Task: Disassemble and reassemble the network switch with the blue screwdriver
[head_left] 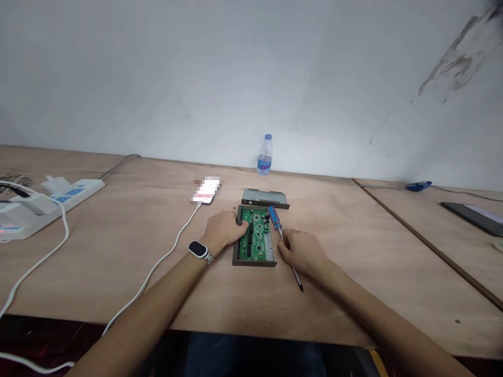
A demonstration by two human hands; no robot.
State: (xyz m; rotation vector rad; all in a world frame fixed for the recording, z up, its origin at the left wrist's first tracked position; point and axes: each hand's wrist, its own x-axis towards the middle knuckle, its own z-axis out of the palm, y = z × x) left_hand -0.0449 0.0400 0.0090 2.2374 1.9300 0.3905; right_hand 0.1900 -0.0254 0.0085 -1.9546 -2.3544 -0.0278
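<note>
A green circuit board (257,235) sits in an open grey metal housing (255,263) on the table. My left hand (223,229), with a watch on its wrist, grips the housing's left side, its thumb over the board's edge. Just right of the housing, my right hand (301,250) has its fingers closed around the shaft of a screwdriver (274,217). The blue handle points away from me and the dark tip towards me; the hand hides part of the shaft. Behind the board lies a flat metal cover plate (265,198).
A water bottle (264,157) stands near the wall. Left of the board lies a phone (207,189) with a white cable (165,256). A power strip (78,192) with plugs is at far left. On the right are a seam (424,241), a blue object (418,186) and a dark flat device (473,217).
</note>
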